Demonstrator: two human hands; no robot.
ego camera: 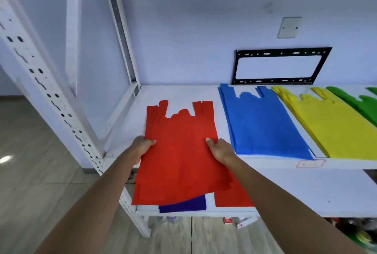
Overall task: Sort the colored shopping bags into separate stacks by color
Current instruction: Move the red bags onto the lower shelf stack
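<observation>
No legible text anywhere, red-outlined sticker (310, 164) on the shelf (183, 94) front edge too blurred to read

Four bag stacks (263, 123), one purple bag (183, 205), two hands (143, 145).

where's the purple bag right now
In the head view the purple bag lies at the front edge of the lower shelf, mostly hidden under the red bags that both hands hold, left of another red bag.

Both arms reach forward, left grip (143, 145) and right grip (219, 149) pinching closed.
</observation>
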